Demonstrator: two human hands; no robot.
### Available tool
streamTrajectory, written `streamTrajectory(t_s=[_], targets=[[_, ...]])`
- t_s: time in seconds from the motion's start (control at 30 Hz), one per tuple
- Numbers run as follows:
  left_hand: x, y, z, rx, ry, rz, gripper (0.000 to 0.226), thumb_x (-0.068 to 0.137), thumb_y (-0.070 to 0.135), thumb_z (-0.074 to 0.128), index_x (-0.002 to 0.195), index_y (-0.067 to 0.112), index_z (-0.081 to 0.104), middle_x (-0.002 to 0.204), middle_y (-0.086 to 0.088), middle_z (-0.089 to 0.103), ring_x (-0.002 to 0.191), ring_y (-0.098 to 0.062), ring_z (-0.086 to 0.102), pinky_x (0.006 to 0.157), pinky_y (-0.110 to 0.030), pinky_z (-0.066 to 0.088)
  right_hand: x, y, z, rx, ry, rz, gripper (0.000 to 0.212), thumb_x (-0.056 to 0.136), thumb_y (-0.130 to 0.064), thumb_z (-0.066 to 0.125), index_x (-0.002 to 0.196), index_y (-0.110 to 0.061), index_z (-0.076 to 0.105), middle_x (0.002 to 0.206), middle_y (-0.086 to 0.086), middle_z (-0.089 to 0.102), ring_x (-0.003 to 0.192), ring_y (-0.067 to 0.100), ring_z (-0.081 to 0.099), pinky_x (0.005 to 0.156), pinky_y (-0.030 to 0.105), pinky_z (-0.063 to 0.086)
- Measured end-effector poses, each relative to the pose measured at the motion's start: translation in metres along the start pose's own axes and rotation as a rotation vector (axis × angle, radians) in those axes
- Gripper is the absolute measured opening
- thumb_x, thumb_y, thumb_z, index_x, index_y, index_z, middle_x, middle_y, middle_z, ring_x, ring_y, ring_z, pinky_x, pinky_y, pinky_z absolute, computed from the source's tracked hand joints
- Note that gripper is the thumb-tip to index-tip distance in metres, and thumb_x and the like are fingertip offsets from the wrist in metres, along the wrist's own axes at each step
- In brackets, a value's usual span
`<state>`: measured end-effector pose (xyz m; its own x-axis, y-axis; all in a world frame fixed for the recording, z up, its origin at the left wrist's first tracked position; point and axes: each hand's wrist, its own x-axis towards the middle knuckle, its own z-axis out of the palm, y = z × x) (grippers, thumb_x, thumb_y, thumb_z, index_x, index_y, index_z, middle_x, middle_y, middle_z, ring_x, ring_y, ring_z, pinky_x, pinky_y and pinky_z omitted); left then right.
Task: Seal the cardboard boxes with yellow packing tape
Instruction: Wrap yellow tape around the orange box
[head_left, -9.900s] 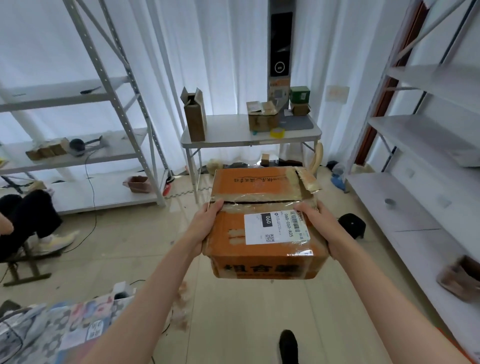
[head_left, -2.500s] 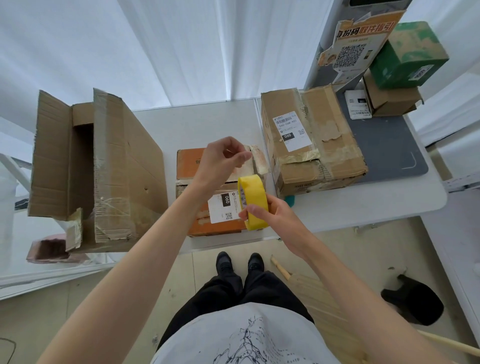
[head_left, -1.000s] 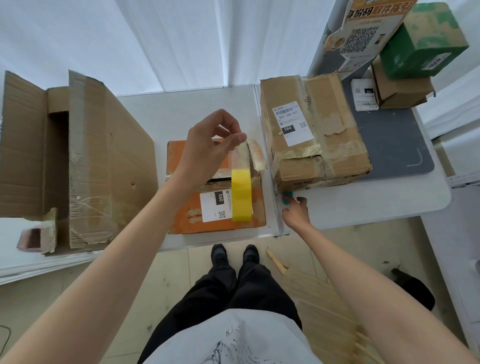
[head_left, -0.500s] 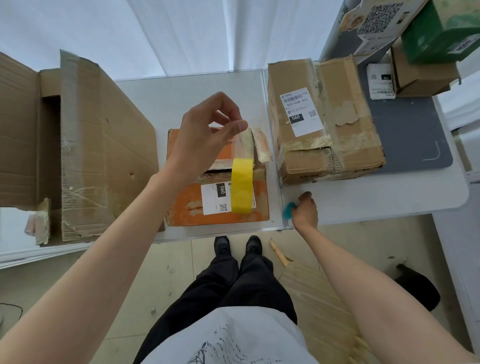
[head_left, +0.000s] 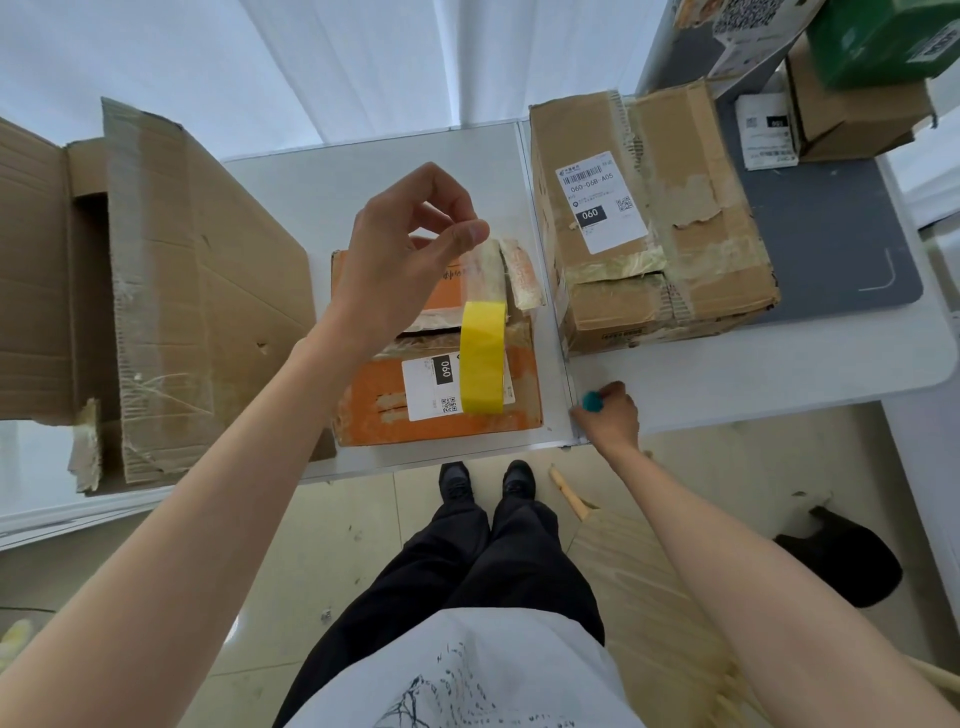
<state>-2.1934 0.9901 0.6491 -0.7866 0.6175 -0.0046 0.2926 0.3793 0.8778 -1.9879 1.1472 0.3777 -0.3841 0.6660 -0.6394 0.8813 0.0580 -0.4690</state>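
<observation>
Left hand (head_left: 400, 260) pinching the pulled-out tape end, yellow packing tape roll (head_left: 483, 357) hanging over the orange cardboard box (head_left: 434, 358) on the tabletop (head_left: 727, 374), right hand (head_left: 609, 413) curled around a teal-handled tool (head_left: 592, 401) right of that box

A white bench (head_left: 727, 384) stands before a pale curtain (head_left: 322, 57). A dark grey mat (head_left: 821, 244) lies on the bench's right part, with a printed white label (head_left: 768, 130) lying flat at its far end. Behind the mat, a card printed with a QR code (head_left: 748, 26) leans upright. Below the bench edge, the floor is of beige tiles (head_left: 332, 545). A pair of black shoes (head_left: 485, 480) stands on it close to the bench, under black trousers (head_left: 467, 587) and a white printed shirt (head_left: 457, 675). To the right, a slatted wooden piece (head_left: 649, 582) lies on the floor, and further right a black object (head_left: 841, 556), too indistinct to name.
</observation>
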Motion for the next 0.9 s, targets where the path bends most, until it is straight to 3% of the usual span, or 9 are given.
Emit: streamTrajectory(t_s=[0.1, 0.13, 0.27, 0.33, 0.43, 0.57, 0.73, 0.9], targets=[[0.000, 0.000, 0.001, -0.004, 0.003, -0.005, 0.014, 0.093, 0.016, 0.073, 0.095, 0.011, 0.059, 0.089, 0.007, 0.066, 0.086, -0.010, 0.065, 0.076, -0.021, 0.052, -0.012, -0.013, -0.009, 0.489, -0.009, 0.129, 0.030, 0.094, -0.010, 0.067, 0.121, -0.008, 0.053, 0.124, 0.018, 0.060, 0.078, 0.018, 0.068, 0.066, 0.022, 0.058], [0.000, 0.000, 0.002, -0.004, 0.005, -0.008, 0.014, 0.093, 0.016, 0.073, 0.095, 0.011, 0.060, 0.089, 0.007, 0.066, 0.085, -0.008, 0.065, 0.074, -0.019, 0.051, -0.017, -0.018, -0.015, 0.668, -0.069, 0.138, 0.026, 0.097, -0.005, 0.062, 0.121, -0.008, 0.053, 0.123, 0.020, 0.061, 0.078, 0.021, 0.071, 0.066, 0.022, 0.060], [0.000, 0.000, 0.001, -0.008, 0.020, -0.012, 0.014, 0.093, 0.015, 0.073, 0.094, 0.011, 0.060, 0.088, 0.007, 0.065, 0.085, -0.008, 0.064, 0.074, -0.017, 0.050, -0.041, -0.033, -0.043, 1.062, -0.404, -0.011, 0.025, 0.100, 0.002, 0.052, 0.124, -0.006, 0.053, 0.124, 0.024, 0.064, 0.109, 0.036, 0.070, 0.089, 0.037, 0.059], [0.000, 0.000, 0.000, -0.003, 0.025, -0.009, 0.014, 0.093, 0.015, 0.073, 0.093, 0.011, 0.060, 0.088, 0.007, 0.065, 0.086, -0.010, 0.064, 0.075, -0.019, 0.050, -0.054, -0.043, -0.055, 1.065, -0.482, -0.113, 0.026, 0.100, -0.001, 0.055, 0.124, -0.009, 0.052, 0.126, 0.019, 0.066, 0.119, 0.031, 0.065, 0.098, 0.037, 0.053], [0.001, -0.001, -0.001, 0.017, 0.020, -0.003, 0.014, 0.092, 0.016, 0.074, 0.093, 0.012, 0.060, 0.087, 0.011, 0.064, 0.087, -0.009, 0.063, 0.076, -0.018, 0.049, -0.069, -0.061, -0.072, 1.056, -0.508, -0.214, 0.027, 0.097, -0.006, 0.059, 0.121, -0.014, 0.052, 0.127, 0.014, 0.068, 0.118, 0.022, 0.061, 0.094, 0.033, 0.044], [0.002, -0.002, -0.003, 0.023, 0.011, 0.009, 0.014, 0.091, 0.016, 0.074, 0.093, 0.013, 0.061, 0.087, 0.012, 0.065, 0.087, -0.008, 0.063, 0.077, -0.021, 0.052, -0.082, -0.085, -0.086, 1.163, -0.611, -0.293, 0.023, 0.093, -0.002, 0.060, 0.107, -0.014, 0.045, 0.132, 0.024, 0.063, 0.117, 0.032, 0.064, 0.095, 0.031, 0.054], [0.004, -0.004, -0.006, 0.029, -0.001, 0.012, 0.013, 0.090, 0.013, 0.074, 0.093, 0.014, 0.061, 0.088, 0.010, 0.066, 0.088, -0.011, 0.064, 0.080, -0.027, 0.054, -0.095, -0.110, -0.095, 1.122, -0.684, -0.311, 0.036, 0.098, 0.003, 0.054, 0.133, -0.005, 0.049, 0.131, 0.020, 0.061, 0.117, 0.040, 0.065, 0.094, 0.033, 0.057], [0.009, -0.005, -0.008, 0.023, -0.011, 0.004, 0.012, 0.089, 0.012, 0.074, 0.093, 0.011, 0.063, 0.087, 0.007, 0.067, 0.090, -0.023, 0.067, 0.080, -0.030, 0.054, -0.111, -0.130, -0.097, 0.820, -0.582, -0.487, 0.030, 0.103, 0.000, 0.047, 0.133, -0.002, 0.049, 0.119, 0.013, 0.069, 0.105, 0.029, 0.070, 0.094, 0.033, 0.057]])
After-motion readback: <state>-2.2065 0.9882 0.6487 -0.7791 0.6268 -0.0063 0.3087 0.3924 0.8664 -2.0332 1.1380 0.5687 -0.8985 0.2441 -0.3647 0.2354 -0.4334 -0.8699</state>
